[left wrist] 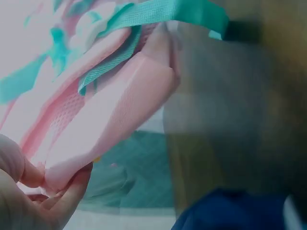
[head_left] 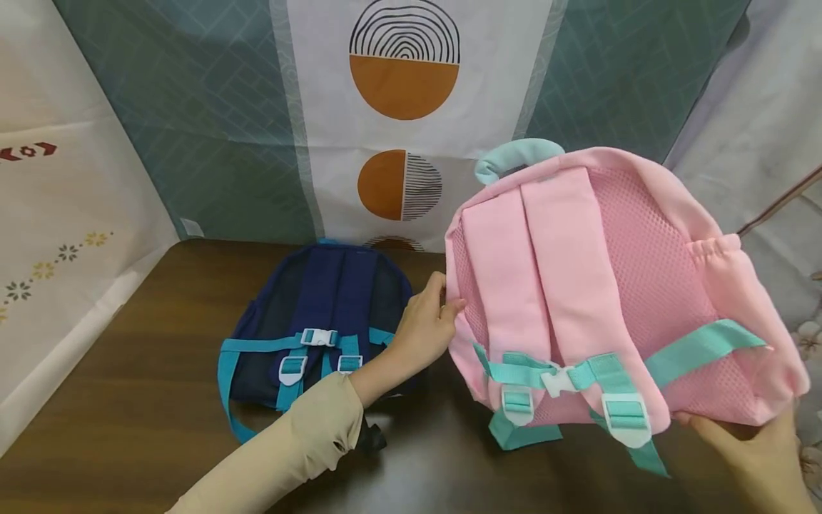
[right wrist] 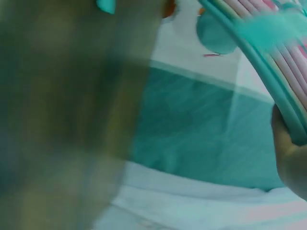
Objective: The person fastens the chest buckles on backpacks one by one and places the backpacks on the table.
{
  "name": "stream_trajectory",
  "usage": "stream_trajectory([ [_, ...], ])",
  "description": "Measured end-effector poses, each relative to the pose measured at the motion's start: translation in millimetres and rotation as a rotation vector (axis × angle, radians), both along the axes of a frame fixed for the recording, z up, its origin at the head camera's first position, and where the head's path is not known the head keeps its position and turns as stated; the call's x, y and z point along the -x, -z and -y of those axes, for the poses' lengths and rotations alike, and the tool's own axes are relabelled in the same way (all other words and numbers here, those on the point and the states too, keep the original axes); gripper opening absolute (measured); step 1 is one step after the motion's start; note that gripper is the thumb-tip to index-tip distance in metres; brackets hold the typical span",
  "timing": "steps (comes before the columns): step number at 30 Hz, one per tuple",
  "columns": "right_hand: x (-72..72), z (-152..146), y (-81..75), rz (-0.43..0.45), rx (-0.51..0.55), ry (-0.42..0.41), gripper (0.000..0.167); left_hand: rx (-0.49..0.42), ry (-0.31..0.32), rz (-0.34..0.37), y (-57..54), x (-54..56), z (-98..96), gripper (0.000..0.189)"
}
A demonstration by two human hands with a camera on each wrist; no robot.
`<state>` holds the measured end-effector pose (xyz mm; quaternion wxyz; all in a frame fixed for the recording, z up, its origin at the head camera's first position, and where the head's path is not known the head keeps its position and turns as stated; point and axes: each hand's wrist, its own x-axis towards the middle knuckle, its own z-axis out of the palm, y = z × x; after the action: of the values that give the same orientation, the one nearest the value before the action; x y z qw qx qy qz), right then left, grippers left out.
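Note:
A pink backpack with turquoise webbing, white buckles and a pale turquoise top handle is held up off the table, its strap side facing the head camera. My left hand pinches its left side edge between thumb and fingers; the left wrist view shows this hand on the pink fabric. At the bag's lower right corner my right hand grips the bottom, with most of its fingers hidden behind. Behind my left forearm lies a navy backpack with blue webbing, straps up.
Both bags are over a brown wooden table. A green and white patterned cloth hangs at the back, with pale cloth on the left. Floral fabric shows at the right, beside the pink bag.

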<state>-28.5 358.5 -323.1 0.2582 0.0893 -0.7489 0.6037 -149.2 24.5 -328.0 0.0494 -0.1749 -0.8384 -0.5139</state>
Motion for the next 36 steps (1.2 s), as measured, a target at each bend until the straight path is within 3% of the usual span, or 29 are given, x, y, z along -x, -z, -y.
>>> stream_trajectory([
  [2,0.5,-5,10.9,0.139,0.014,-0.104,0.073,0.032,-0.018,-0.023,-2.4,5.0,2.5,0.015],
  [3,1.3,-7,15.4,0.189,-0.028,-0.123,0.074,0.049,-0.025,-0.031,-3.3,7.6,3.5,0.015],
  [6,8.2,-9,27.4,0.278,-0.08,-0.171,0.09,0.106,-0.042,-0.05,-3.1,16.1,4.8,0.016],
  [10,20.4,-11,39.3,0.355,-0.235,-0.107,0.092,0.162,-0.039,-0.011,7.7,29.4,1.8,0.021],
  [13,28.9,-12,48.6,0.443,-0.35,-0.046,0.081,0.179,-0.025,0.051,19.9,38.3,-3.4,0.027],
  [17,40.5,-11,61.6,0.583,-0.444,-0.014,0.08,0.146,0.042,0.094,29.2,44.2,-8.4,0.048],
  [20,47.3,-12,67.9,0.68,-0.576,-0.004,0.087,0.152,0.115,0.096,32.6,45.6,-8.1,0.067],
  [25,56.1,-13,76.6,0.728,-0.675,-0.014,0.084,0.311,0.188,0.127,42.0,44.7,-4.4,0.072],
  [31,71.5,-10,78.7,0.785,-0.861,-0.002,0.093,0.415,0.201,0.135,48.2,39.2,-3.6,0.068],
  [36,82.8,-7,78.3,0.746,-0.923,-0.017,0.095,0.537,0.209,0.123,50.9,33.4,-4.0,0.063],
])
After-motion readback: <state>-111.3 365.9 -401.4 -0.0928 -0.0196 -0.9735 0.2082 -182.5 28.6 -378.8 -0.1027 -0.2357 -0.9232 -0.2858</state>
